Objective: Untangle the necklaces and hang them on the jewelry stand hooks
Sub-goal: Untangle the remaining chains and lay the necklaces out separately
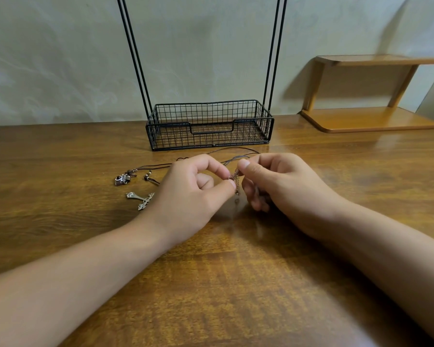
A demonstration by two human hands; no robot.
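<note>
jewelry stand [208, 126] uprights cut off at top edge — hooks unseen; cross pendant [142, 198] partly behind left hand [191, 194].

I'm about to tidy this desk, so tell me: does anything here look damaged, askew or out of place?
Nothing looks damaged. The necklace cords lie crossed on the table, with the pendants loose at the left. Both hands, left hand and right hand, pinch the small chain. The wire stand sits upright.

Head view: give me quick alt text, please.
Both hands, left hand and right hand, pinch a tangled chain end above the wooden table. Dark cords and silver pendants lie left, before the black wire jewelry stand.
</note>
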